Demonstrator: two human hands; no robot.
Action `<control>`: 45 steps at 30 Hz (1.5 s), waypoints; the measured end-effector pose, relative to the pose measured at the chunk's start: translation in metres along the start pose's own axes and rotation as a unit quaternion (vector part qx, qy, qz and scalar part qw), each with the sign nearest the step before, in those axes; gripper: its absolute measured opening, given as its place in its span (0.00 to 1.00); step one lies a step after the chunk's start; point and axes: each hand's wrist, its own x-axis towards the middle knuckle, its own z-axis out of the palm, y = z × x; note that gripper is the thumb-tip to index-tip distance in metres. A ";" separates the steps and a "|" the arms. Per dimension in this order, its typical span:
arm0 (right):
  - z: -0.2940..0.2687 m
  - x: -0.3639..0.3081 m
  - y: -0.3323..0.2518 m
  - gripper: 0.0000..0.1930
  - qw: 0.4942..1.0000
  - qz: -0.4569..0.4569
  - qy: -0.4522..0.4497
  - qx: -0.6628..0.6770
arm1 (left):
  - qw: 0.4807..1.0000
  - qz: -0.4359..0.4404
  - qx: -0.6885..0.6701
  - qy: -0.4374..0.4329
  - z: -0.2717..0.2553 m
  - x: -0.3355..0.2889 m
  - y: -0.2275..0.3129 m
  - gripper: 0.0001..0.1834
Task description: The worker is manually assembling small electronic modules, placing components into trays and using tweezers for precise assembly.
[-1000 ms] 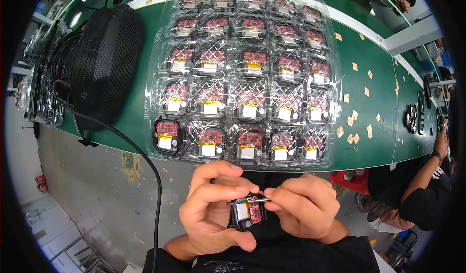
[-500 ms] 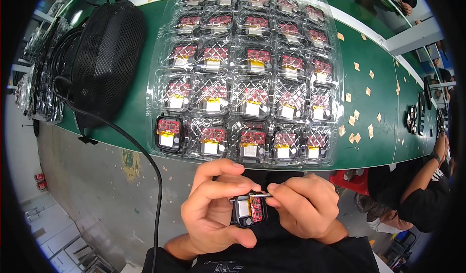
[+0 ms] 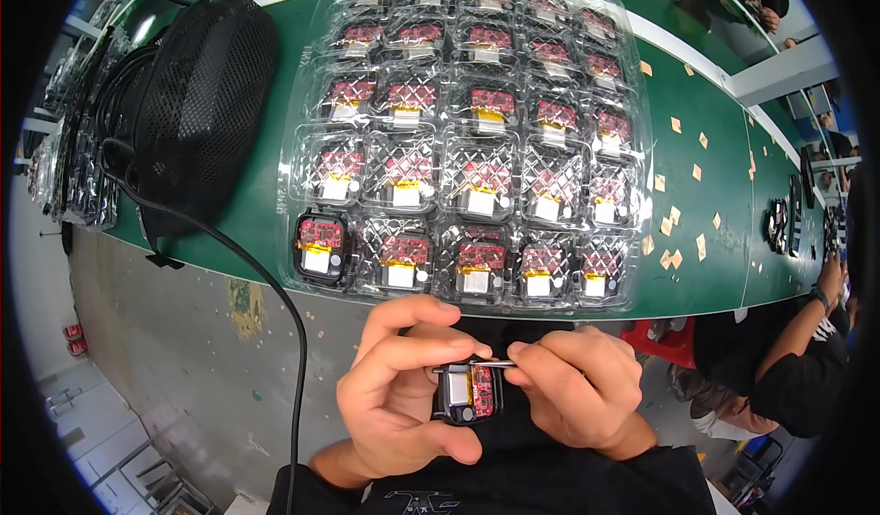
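Observation:
Between the fingers and thumb of my left hand [image 3: 394,387] is a small black device housing [image 3: 469,414], its inside facing up. A red circuit board [image 3: 484,392], a silver battery [image 3: 456,389] and yellow tape show in it. My right hand [image 3: 582,382] pinches a pair of thin metal tweezers [image 3: 495,364], whose tips reach the housing's upper edge near my left fingertips. What the tips touch is too small to make out. Beyond my hands lies a clear plastic tray [image 3: 302,171] with several like housings in its pockets; one housing [image 3: 321,247] sits at its near left corner.
A black mesh bag [image 3: 206,103] lies on the green table [image 3: 706,213] left of the tray, and a black cable [image 3: 291,332] hangs over the table's edge. Small tan paper bits [image 3: 697,173] are scattered at right. A co-worker's arm [image 3: 807,318] and a red stool [image 3: 665,339] are further right.
Both hands keep their grip, with the housing and tweezers almost in place. The view has shifted slightly, moving the tray a little to the right in the picture.

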 end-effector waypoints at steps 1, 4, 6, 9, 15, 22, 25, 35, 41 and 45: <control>0.000 0.000 0.000 0.12 1.000 -0.001 0.000 0.001 | 1.000 0.000 0.001 0.001 0.000 0.000 0.000 0.40; 0.000 0.001 -0.001 0.12 1.000 -0.003 -0.006 -0.005 | 1.000 -0.004 -0.002 0.002 0.001 -0.001 0.001 0.40; 0.001 0.002 -0.002 0.11 1.000 0.003 -0.009 -0.009 | 1.000 -0.007 0.002 0.007 0.001 -0.002 0.000 0.40; 0.001 0.002 -0.002 0.11 1.000 0.005 -0.015 -0.009 | 1.000 -0.005 0.008 0.006 -0.002 -0.003 0.000 0.40; 0.001 0.003 -0.004 0.11 1.000 0.009 -0.016 0.010 | 1.000 -0.002 0.012 0.019 -0.002 -0.006 0.002 0.41; -0.002 0.006 -0.004 0.12 0.999 0.024 -0.041 0.020 | 0.999 -0.004 0.047 0.006 -0.004 -0.006 0.003 0.41; 0.000 0.004 -0.006 0.12 0.998 0.030 -0.042 0.022 | 0.999 -0.006 0.039 0.013 -0.001 -0.006 0.003 0.40; -0.002 0.007 -0.004 0.13 0.999 0.011 -0.041 0.003 | 0.992 0.055 0.109 0.022 0.001 -0.002 0.002 0.40; -0.015 -0.001 0.005 0.10 0.996 0.070 0.044 -0.020 | 0.893 0.222 0.387 0.061 -0.026 0.004 0.007 0.47; -0.023 -0.003 0.010 0.09 0.991 0.097 0.062 -0.065 | 0.837 0.253 0.476 0.094 -0.029 0.010 0.009 0.45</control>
